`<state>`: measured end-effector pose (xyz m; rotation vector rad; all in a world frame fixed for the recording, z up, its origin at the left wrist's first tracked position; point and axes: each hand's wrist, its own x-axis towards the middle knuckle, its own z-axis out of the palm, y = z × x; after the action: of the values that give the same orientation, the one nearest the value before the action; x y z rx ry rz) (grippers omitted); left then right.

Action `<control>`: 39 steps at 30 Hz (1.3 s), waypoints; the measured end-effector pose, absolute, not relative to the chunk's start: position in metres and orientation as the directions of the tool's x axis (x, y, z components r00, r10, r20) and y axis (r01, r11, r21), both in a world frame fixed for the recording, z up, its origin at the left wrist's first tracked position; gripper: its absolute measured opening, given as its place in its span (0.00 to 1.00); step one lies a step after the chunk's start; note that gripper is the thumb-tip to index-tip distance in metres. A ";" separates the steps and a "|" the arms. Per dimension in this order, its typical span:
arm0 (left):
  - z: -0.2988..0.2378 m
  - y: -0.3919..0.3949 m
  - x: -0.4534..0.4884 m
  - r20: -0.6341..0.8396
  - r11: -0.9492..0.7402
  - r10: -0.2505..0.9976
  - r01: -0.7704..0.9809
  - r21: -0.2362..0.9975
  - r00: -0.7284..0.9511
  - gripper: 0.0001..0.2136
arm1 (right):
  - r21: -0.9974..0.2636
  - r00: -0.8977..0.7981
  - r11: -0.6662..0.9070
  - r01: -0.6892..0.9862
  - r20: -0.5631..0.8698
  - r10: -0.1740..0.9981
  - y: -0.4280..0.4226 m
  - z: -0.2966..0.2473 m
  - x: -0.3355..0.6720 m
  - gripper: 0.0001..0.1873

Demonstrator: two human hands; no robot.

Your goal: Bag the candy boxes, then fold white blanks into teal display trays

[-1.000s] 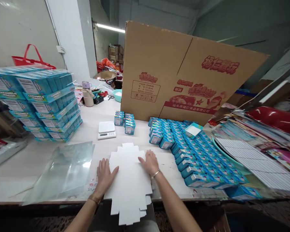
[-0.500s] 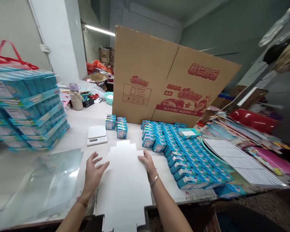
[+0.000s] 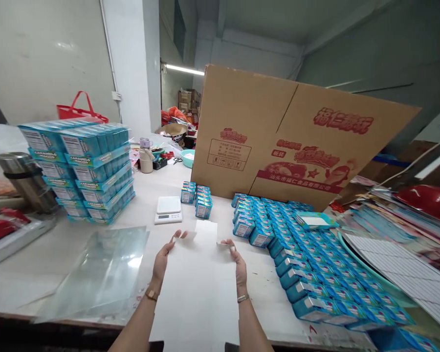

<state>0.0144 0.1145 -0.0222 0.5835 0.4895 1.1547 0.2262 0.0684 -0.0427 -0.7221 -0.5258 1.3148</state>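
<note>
Moved inward, my left hand pinches one far flap of the white card, my right hand another; even bending is best.

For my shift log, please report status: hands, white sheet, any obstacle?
Left hand, right hand: gripping opposite sides. White sheet: held near far end. Scale: ahead-left, apart; nothing visibly blocking.

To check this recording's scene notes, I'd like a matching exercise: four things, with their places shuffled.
1. White card blank
2. Digital scale
3. Red tote bag
4. Silver thermos

A. Beside two short rows of small blue boxes
B. Left of the stacked blue packs
C. Between left hand and right hand
D. Behind the stacked blue packs

Pairs: 1-C, 2-A, 3-D, 4-B
</note>
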 end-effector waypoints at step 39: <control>-0.050 0.140 0.047 -0.062 0.094 0.968 -0.121 0.988 0.244 0.20 | 0.030 -0.369 0.393 0.919 -0.284 0.885 0.140 -0.016 0.180 0.17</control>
<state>0.0470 0.1401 -0.0501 1.1615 0.9728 1.0348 0.1798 0.1401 -0.0160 -1.8743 -2.8257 0.2288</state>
